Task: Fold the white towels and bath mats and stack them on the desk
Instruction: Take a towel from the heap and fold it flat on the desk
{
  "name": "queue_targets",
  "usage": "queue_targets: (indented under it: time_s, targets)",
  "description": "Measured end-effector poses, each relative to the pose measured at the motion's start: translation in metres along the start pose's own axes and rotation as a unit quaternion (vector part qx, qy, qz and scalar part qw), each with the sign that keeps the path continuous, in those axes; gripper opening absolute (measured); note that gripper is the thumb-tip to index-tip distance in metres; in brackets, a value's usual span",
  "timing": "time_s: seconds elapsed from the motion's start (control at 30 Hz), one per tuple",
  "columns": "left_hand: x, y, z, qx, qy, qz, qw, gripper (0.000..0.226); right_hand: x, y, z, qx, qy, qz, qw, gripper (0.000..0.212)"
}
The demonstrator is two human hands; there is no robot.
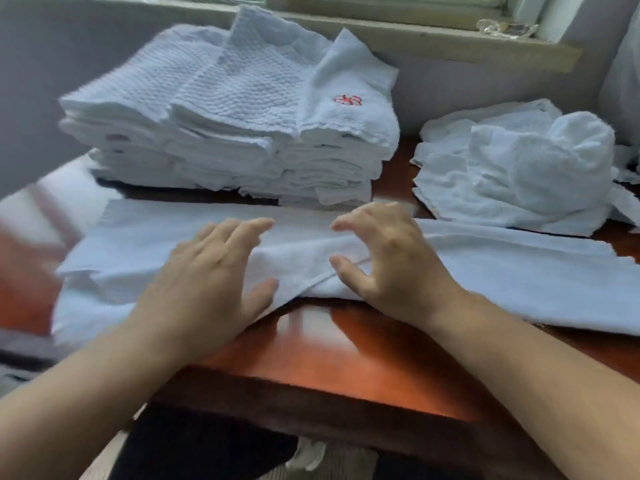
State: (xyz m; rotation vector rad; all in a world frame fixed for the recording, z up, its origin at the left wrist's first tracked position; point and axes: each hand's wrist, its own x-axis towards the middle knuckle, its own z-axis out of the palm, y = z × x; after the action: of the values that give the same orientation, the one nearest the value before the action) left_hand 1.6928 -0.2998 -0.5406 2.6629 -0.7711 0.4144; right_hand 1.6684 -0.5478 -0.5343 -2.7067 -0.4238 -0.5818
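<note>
A white towel point(485, 271) is laid on the desk point(346, 358) just in front of the folded stack point(242, 133). It is pressed by the flat left hand point(204, 271); nothing is gripped by the loosely arched right hand point(384, 258).

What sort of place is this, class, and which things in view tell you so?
Probably a hotel or guesthouse room: a tall stack of folded white towels, one bearing a red embroidered logo, on a glossy reddish-brown wooden desk.

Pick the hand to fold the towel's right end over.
Probably right: the right hand is nearer that end of the towel, fingers arched; the left hand lies flat on it, pinning it.
</note>
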Motion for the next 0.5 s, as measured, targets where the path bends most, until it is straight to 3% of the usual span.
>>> queue_targets:
  time_s: [0.07,0.17,0.27,0.4,0.5]
  targets:
    - [-0.025,-0.036,-0.016,-0.032,-0.011,-0.057,0.998,0.056,0.014,-0.025,0.019,0.027,-0.029,-0.056,0.998,0.047]
    - [-0.06,-0.09,-0.04,-0.058,-0.006,-0.078,0.995,0.033,0.025,-0.057,0.044,0.058,-0.094,-0.174,0.978,0.061]
    - [-0.08,-0.12,-0.049,-0.085,-0.012,-0.064,0.994,0.02,0.027,-0.072,0.061,0.067,-0.136,-0.239,0.959,0.055]
    - [-0.099,-0.144,-0.05,-0.121,-0.042,-0.053,0.99,0.035,0.04,-0.087,0.07,0.029,-0.078,-0.311,0.947,0.018]
    - [-0.102,-0.152,-0.05,-0.159,-0.054,-0.037,0.985,0.051,0.046,-0.092,0.071,0.008,-0.048,-0.332,0.942,0.024]
